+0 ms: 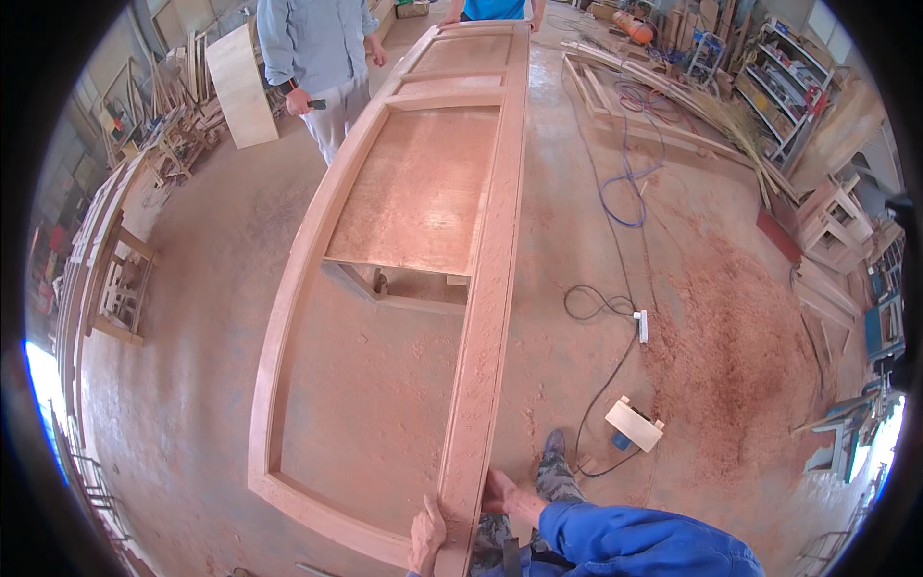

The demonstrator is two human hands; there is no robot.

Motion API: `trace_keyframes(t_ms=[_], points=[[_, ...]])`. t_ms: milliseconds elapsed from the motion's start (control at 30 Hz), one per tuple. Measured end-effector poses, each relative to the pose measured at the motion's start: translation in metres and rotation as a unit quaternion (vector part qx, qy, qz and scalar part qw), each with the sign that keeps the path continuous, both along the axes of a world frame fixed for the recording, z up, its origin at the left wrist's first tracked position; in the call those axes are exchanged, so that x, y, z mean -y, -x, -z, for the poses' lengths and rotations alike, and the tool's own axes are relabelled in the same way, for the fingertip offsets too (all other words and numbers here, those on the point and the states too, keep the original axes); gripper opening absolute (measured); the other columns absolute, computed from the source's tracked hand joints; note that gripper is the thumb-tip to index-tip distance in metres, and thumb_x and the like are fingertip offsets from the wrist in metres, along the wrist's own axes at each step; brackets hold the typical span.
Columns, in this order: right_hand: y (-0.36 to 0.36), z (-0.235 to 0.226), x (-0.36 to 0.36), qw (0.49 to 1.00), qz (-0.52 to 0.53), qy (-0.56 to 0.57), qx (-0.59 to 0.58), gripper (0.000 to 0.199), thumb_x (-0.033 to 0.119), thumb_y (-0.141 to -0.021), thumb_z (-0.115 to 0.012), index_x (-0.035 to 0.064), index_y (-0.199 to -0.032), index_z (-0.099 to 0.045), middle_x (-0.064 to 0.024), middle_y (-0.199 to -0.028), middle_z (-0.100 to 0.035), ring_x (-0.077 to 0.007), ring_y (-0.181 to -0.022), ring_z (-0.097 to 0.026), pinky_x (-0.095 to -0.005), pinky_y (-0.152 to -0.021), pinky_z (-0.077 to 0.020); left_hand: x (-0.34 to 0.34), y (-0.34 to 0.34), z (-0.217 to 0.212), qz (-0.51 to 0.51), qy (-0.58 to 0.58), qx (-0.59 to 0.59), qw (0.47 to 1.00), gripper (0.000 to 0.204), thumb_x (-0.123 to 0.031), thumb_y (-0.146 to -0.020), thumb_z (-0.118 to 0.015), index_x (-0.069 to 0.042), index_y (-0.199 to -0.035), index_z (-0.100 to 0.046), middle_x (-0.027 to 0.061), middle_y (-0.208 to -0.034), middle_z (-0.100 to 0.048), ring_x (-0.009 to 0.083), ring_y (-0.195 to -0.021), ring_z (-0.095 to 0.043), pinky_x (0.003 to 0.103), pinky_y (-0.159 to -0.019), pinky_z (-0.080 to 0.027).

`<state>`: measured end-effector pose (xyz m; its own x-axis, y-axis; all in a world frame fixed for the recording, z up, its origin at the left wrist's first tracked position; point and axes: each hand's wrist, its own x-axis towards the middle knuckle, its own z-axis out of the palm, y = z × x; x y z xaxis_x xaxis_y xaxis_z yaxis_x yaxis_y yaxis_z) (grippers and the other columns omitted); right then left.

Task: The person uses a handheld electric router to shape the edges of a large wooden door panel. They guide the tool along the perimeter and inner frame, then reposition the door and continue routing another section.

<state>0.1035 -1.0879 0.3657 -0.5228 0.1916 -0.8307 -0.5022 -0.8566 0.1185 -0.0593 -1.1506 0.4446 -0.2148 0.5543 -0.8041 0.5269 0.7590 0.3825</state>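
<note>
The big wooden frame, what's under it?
Through the frame you see a flat brown board and, lower down, dusty floor. The board mostly covers what's beneath it; only some wooden support peeks out.

Long reddish rectangular wooden frame runs from the near edge to the far end, mid-scene. Left hand on the inner side of its near right rail, right hand at that rail's outer side. Flat brown plywood board lies below the far part of the frame's long opening. Person in a light blue-grey shirt stands left of the far half. Right of the frame, on the floor: white oblong power strip; nearer, small pale rectangular wooden piece; farther right, reddish loose shavings.
</note>
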Motion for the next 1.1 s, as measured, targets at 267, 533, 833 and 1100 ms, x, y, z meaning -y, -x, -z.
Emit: trace_keyframes(t_ms=[267, 533, 833, 1100], points=[[-0.085, -0.08, 0.024, 0.985, 0.022, -0.129, -0.113, 0.05, 0.04, -0.106, -0.043, 0.0024, -0.137, -0.055, -0.0141, -0.132, -0.063, -0.0283, -0.119, -0.062, -0.045, -0.105, -0.0491, 0.038, -0.062, -0.075, 0.015, -0.09, 0.029, 0.995, 0.087, -0.058, -0.105, -0.018, 0.014, -0.106, -0.067, 0.0463, -0.103, -0.058, 0.0583, -0.112, -0.055, 0.057, -0.098, -0.044], [-0.151, -0.153, 0.05, 0.98, 0.098, -0.169, -0.044, 0.062, 0.052, -0.103, -0.041, -0.0001, -0.132, -0.057, -0.0171, -0.126, -0.066, -0.0322, -0.113, -0.064, -0.0468, -0.098, -0.0533, 0.04, -0.139, -0.179, 0.034, -0.124, 0.063, 0.99, 0.091, -0.063, -0.104, -0.021, 0.016, -0.094, -0.066, 0.0448, -0.092, -0.061, 0.0567, -0.107, -0.06, 0.054, -0.093, -0.046], [-0.181, -0.252, 0.037, 0.953, 0.097, -0.277, 0.077, 0.069, 0.058, -0.102, -0.037, -0.0001, -0.137, -0.053, -0.0205, -0.128, -0.063, -0.0342, -0.112, -0.064, -0.0468, -0.097, -0.0542, 0.032, -0.178, -0.219, 0.043, -0.249, 0.096, 0.963, 0.094, -0.066, -0.103, -0.022, 0.018, -0.097, -0.063, 0.0442, -0.092, -0.061, 0.0568, -0.099, -0.062, 0.053, -0.093, -0.046], [-0.279, -0.273, 0.031, 0.909, 0.129, -0.392, 0.056, 0.062, 0.049, -0.103, -0.047, -0.0001, -0.142, -0.046, -0.0228, -0.129, -0.061, -0.0359, -0.113, -0.064, -0.0484, -0.097, -0.0572, 0.019, -0.234, -0.255, 0.071, -0.176, 0.276, 0.942, 0.104, -0.077, -0.097, -0.02, 0.016, -0.108, -0.067, 0.0385, -0.106, -0.066, 0.0484, -0.116, -0.062, 0.048, -0.101, -0.044]])
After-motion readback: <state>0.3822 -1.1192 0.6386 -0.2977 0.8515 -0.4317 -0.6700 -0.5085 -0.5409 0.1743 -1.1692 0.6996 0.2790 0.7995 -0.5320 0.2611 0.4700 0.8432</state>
